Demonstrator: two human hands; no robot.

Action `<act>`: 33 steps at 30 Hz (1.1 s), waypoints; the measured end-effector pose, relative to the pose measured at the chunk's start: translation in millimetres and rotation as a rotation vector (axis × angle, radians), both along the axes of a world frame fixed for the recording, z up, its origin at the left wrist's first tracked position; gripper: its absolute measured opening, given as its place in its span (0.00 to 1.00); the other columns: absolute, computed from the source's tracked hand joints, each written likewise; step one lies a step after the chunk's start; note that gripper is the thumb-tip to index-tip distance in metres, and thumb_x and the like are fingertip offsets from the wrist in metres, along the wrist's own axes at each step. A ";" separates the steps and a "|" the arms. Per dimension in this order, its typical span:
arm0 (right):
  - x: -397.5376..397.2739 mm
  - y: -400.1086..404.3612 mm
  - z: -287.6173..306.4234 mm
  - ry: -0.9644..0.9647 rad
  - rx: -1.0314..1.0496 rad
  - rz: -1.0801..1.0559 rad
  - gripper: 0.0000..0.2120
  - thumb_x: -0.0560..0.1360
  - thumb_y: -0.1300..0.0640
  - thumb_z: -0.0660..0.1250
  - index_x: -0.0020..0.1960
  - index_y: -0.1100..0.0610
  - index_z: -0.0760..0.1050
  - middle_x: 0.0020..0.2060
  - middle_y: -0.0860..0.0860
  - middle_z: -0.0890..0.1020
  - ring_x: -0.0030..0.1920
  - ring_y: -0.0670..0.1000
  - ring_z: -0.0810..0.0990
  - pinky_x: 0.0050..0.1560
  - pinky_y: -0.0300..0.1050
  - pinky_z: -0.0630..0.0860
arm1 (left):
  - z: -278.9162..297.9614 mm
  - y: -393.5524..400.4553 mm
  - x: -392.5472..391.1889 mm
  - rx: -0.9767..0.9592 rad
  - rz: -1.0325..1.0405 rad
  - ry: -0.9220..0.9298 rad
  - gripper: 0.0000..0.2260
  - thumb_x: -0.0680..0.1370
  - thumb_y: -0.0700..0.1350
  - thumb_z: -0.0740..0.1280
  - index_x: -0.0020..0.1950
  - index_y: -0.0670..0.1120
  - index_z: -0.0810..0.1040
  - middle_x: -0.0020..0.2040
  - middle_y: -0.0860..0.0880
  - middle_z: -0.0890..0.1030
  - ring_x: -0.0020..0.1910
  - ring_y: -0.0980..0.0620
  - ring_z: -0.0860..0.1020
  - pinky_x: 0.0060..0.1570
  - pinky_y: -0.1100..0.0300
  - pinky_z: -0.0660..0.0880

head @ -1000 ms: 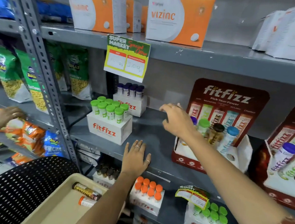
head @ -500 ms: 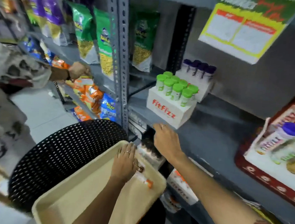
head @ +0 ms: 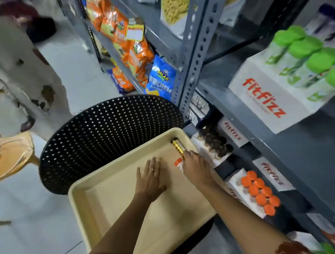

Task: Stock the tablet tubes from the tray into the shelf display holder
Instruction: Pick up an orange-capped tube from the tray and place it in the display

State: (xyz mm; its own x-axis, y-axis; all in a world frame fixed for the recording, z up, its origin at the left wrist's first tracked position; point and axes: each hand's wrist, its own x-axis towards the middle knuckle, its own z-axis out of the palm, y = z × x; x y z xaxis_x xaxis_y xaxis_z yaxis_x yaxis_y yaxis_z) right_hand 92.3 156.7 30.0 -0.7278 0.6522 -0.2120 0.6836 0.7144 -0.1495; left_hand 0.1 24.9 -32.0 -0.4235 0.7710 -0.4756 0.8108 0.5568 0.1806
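A beige tray (head: 117, 195) rests on a black perforated chair (head: 101, 137). Two tablet tubes lie in its far right corner: a gold-brown tube (head: 177, 145) and a white tube with an orange cap (head: 178, 161). My right hand (head: 196, 168) reaches down over them. It covers most of the orange-capped tube, and its fingertips touch the gold-brown tube; whether it grips either is hidden. My left hand (head: 149, 182) lies flat on the tray floor with its fingers spread, holding nothing. The red display holder is out of view.
A grey metal shelf stands to the right, with a white fitfizz box of green-capped tubes (head: 265, 98) above and boxes of dark-capped tubes (head: 213, 142) and orange-capped tubes (head: 259, 192) below. Another person (head: 18, 55) stands at the left by snack bags (head: 136, 56).
My view has swung down from the shelf to the tray. My right hand dropped from the shelf edge onto the tubes. My left hand slid back from the tubes and flattened mid-tray.
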 end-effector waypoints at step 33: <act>61.4 30.4 128.5 0.284 -0.131 -0.336 0.12 0.67 0.59 0.73 0.49 0.62 0.76 0.47 0.60 0.81 0.49 0.59 0.79 0.45 0.48 0.76 | 65.3 36.5 55.5 0.154 -0.104 0.123 0.31 0.81 0.57 0.47 0.74 0.43 0.34 0.77 0.47 0.36 0.75 0.47 0.37 0.72 0.42 0.43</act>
